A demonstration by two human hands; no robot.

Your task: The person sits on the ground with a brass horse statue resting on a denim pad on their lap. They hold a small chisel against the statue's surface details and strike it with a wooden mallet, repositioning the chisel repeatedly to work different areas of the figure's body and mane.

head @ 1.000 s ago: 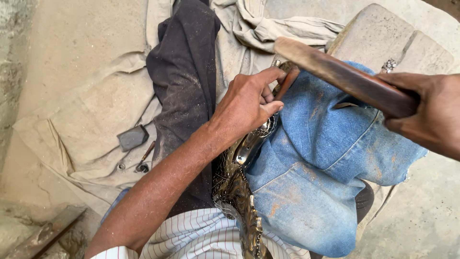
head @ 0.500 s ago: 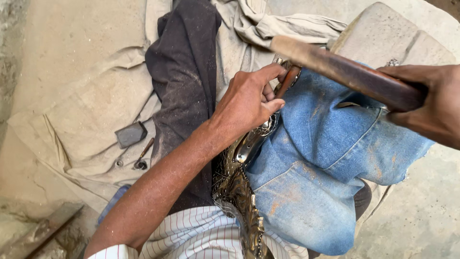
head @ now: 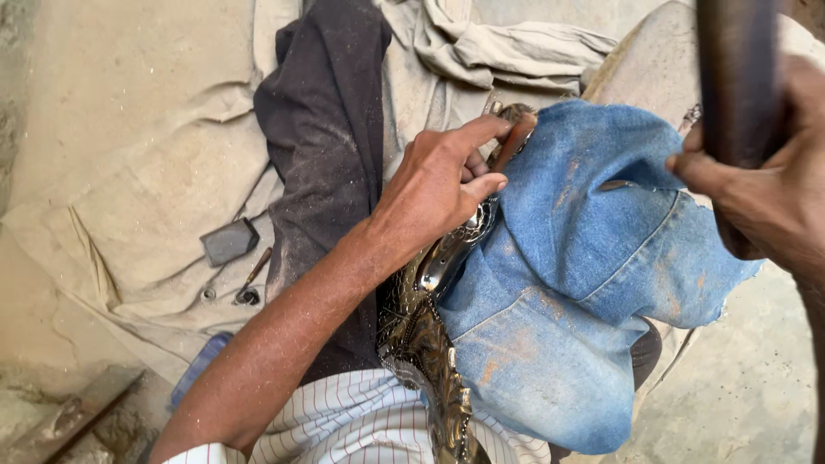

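Dusty canvas sheeting [head: 129,172] covers the ground. From the head camera, the left hand [head: 434,185] pinches a small chisel [head: 513,137] against embossed metal [head: 430,344] wrapped in denim [head: 584,283]. The right hand [head: 765,185] grips a raised hammer handle [head: 737,77]; a misjudged blow could strike those fingers.

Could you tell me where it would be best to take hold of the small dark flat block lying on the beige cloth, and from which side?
Probably from straight above, with a grip across the two longer edges of the small dark flat block. It lies flat on the beige cloth, its top face bare and nothing touching its edges. The thin tool lies apart, below and to its right, so it should not get in the way.
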